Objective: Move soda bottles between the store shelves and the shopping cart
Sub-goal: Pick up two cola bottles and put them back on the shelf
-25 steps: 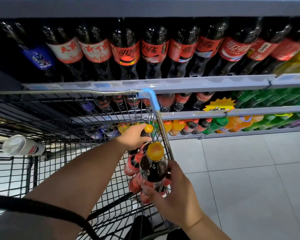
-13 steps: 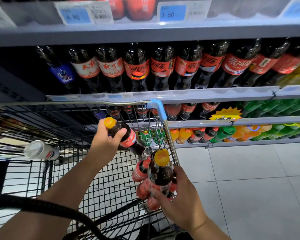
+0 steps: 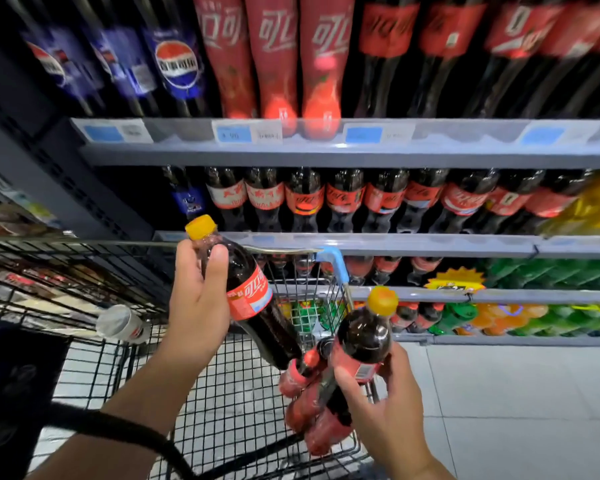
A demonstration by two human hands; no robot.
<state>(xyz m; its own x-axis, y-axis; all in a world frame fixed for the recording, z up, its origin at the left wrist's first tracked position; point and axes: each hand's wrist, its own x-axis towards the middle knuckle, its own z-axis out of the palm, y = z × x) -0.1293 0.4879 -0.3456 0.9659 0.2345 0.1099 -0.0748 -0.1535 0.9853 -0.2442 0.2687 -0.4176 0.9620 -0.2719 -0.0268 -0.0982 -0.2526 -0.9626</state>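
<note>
My left hand (image 3: 196, 306) grips a cola bottle (image 3: 248, 292) with a yellow cap and red label, tilted, above the wire shopping cart (image 3: 222, 410). My right hand (image 3: 385, 407) holds a second yellow-capped cola bottle (image 3: 366, 337) upright by its lower body at the cart's right corner. Several more cola bottles (image 3: 309, 410) lie stacked in that corner below it. The store shelves (image 3: 361, 150) ahead carry rows of cola bottles (image 3: 381, 199).
A white bottle (image 3: 120, 323) lies in the cart at the left. A dark bag (image 3: 11, 386) with a black strap sits at the lower left. Blue-labelled and tall red bottles fill the top shelf; green and orange ones sit low right. Pale floor tiles lie to the right.
My left hand has lifted its bottle up out of the cart's corner to above the rim. The right hand's bottle rose slightly. My view tilted up toward the higher shelves.
</note>
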